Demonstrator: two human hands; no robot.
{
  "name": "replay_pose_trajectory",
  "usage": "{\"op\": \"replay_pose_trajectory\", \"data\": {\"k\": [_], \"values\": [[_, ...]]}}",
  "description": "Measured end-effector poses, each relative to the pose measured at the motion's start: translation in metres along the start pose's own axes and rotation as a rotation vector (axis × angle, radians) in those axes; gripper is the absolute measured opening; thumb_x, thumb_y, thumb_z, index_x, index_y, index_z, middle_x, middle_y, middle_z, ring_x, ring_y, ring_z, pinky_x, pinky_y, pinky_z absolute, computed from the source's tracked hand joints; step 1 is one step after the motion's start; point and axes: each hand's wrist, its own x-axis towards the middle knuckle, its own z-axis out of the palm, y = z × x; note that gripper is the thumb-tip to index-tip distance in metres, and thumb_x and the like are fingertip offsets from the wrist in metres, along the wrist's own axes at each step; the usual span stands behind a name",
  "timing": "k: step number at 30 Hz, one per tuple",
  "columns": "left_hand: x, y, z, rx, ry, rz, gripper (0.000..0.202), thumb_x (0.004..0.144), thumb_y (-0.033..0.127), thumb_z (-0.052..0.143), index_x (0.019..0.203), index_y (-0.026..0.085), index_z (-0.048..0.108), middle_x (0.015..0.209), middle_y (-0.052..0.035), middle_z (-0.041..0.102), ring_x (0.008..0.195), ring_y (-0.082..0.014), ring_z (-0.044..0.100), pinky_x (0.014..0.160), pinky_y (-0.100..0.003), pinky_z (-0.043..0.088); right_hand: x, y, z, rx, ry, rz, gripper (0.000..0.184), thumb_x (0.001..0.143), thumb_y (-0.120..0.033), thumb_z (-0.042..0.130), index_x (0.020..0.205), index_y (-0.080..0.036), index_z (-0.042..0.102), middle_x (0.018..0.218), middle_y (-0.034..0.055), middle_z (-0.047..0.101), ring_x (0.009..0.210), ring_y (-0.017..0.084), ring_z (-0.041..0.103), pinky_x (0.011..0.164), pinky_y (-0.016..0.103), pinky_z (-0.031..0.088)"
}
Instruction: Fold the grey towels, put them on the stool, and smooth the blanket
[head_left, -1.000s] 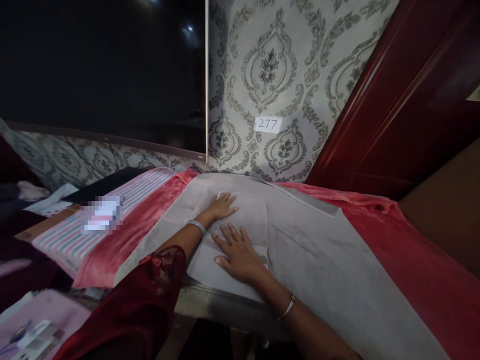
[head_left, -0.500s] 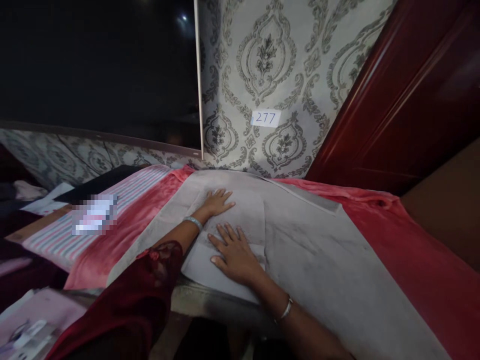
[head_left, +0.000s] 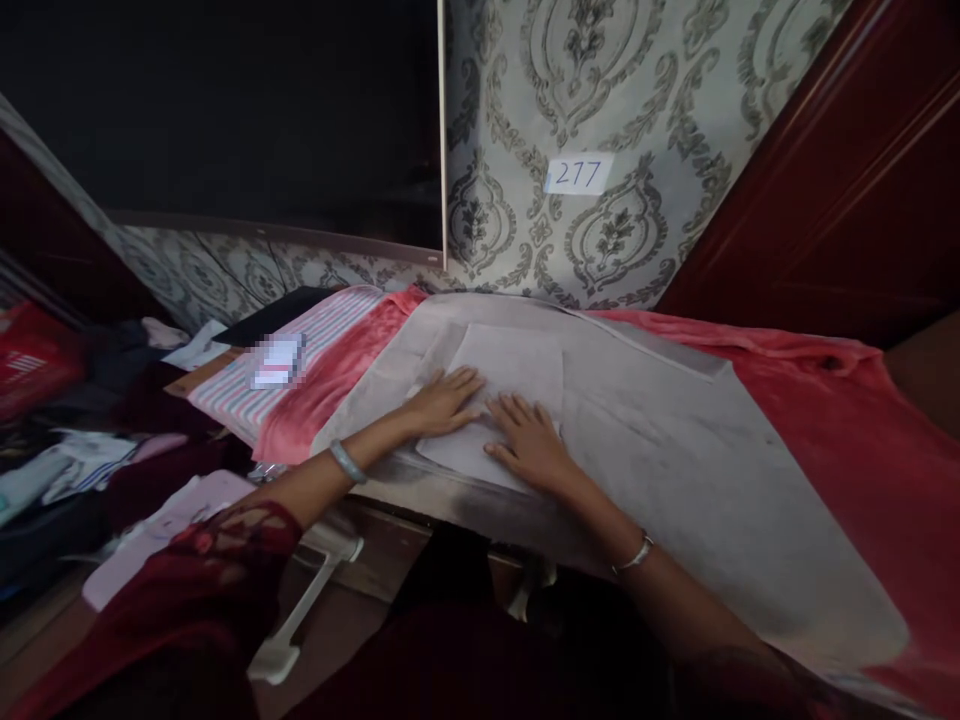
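A light grey rectangular sheet [head_left: 517, 350], paper or cloth, I cannot tell which, lies flat on a large grey cloth [head_left: 660, 470]. My left hand [head_left: 444, 402] rests on the sheet's left part, palm down with fingers stretched. Pressed flat on its lower right part is my right hand [head_left: 529, 440], fingers spread. The fingertips of both hands point toward each other, a small gap between them. Neither hand grips anything. Beneath the grey cloth, a red plush blanket [head_left: 832, 420] shows on both sides.
A striped cloth [head_left: 315, 335] with a blurred object on it lies at the left. Behind stand a dark television [head_left: 247, 120] and a wall with a "277" label [head_left: 579, 174]. A dark red wooden panel [head_left: 832, 200] rises at the right. Clothes [head_left: 82, 460] are piled lower left.
My left hand has slid back nearer to me, now level with my right hand. The bare sheet shows beyond them. My view has shifted, showing more of the left side and floor.
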Motion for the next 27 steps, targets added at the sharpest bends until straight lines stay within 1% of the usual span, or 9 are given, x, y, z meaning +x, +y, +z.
{"op": "replay_pose_trajectory", "data": {"k": [3,6,11,14,17,19,22,25,27], "values": [[-0.023,0.001,0.020,-0.019,0.012,0.005,0.073,0.101,0.060,0.034,0.162,0.019,0.028,0.170,-0.0169,0.017,0.158,-0.0300,0.014,0.126,-0.056,0.007,-0.013,-0.002,0.007,-0.059,-0.002,0.018,0.067,0.101,-0.052,0.048,0.161,-0.027,0.033,0.169,0.0095,0.022,0.156,0.035,0.014,0.123,0.063,0.013],[-0.023,0.000,0.029,-0.028,0.013,-0.002,0.073,0.101,0.060,0.035,0.162,0.020,0.028,0.170,-0.0159,0.015,0.158,-0.0300,0.013,0.126,-0.055,0.006,-0.016,-0.003,0.011,-0.082,0.010,0.033,0.063,0.102,-0.051,0.045,0.161,-0.029,0.034,0.168,0.0074,0.024,0.156,0.034,0.016,0.123,0.062,0.015],[-0.019,-0.001,0.025,-0.028,0.042,0.011,0.069,0.102,0.058,0.037,0.160,0.021,0.033,0.170,-0.0146,0.019,0.157,-0.0289,0.016,0.126,-0.053,0.010,-0.024,0.003,0.017,-0.080,0.074,0.055,0.057,0.104,-0.045,0.042,0.159,-0.029,0.039,0.166,0.0061,0.031,0.155,0.032,0.020,0.122,0.061,0.020],[-0.026,0.001,0.018,-0.011,0.049,0.005,0.062,0.103,0.051,0.036,0.158,0.021,0.038,0.169,-0.0134,0.024,0.157,-0.0268,0.019,0.126,-0.051,0.014,-0.039,0.017,0.029,-0.022,0.182,0.081,0.053,0.104,-0.043,0.039,0.155,-0.029,0.045,0.165,0.0062,0.033,0.154,0.033,0.021,0.120,0.061,0.026],[-0.037,0.001,0.014,0.003,0.048,-0.024,0.057,0.104,0.046,0.036,0.156,0.022,0.042,0.168,-0.0122,0.028,0.156,-0.0266,0.023,0.125,-0.051,0.018,-0.058,0.035,0.045,0.079,0.297,0.123,0.054,0.103,-0.044,0.038,0.152,-0.024,0.050,0.165,0.0102,0.032,0.153,0.035,0.024,0.118,0.058,0.032],[-0.047,-0.002,0.014,0.012,0.075,-0.082,0.055,0.103,0.045,0.039,0.154,0.025,0.045,0.167,-0.0110,0.032,0.155,-0.0287,0.024,0.125,-0.055,0.017,-0.070,0.045,0.053,0.147,0.361,0.175,0.058,0.102,-0.046,0.038,0.153,-0.021,0.049,0.164,0.0133,0.034,0.151,0.035,0.030,0.118,0.057,0.033],[-0.065,-0.008,0.021,-0.018,0.160,-0.225,0.054,0.101,0.047,0.043,0.150,0.028,0.050,0.166,-0.0098,0.034,0.155,-0.0328,0.024,0.123,-0.062,0.019,-0.078,0.051,0.060,0.228,0.428,0.241,0.063,0.099,-0.047,0.040,0.154,-0.018,0.046,0.155,0.0148,0.047,0.147,0.035,0.037,0.118,0.058,0.034],[-0.079,-0.014,0.029,-0.174,0.278,-0.352,0.061,0.094,0.051,0.054,0.147,0.021,0.054,0.166,-0.0131,0.032,0.154,-0.0343,0.028,0.123,-0.054,0.028,-0.077,0.050,0.060,0.315,0.479,0.269,0.067,0.094,-0.046,0.045,0.153,-0.015,0.046,0.149,0.0159,0.054,0.143,0.036,0.042,0.116,0.058,0.036],[-0.085,-0.018,0.031,-0.325,0.378,-0.433,0.069,0.087,0.051,0.063,0.146,0.016,0.055,0.163,-0.0156,0.038,0.150,-0.0341,0.035,0.122,-0.048,0.032,-0.074,0.048,0.056,0.398,0.507,0.283,0.069,0.090,-0.045,0.049,0.152,-0.015,0.046,0.148,0.0165,0.055,0.139,0.034,0.047,0.115,0.056,0.039]]}}
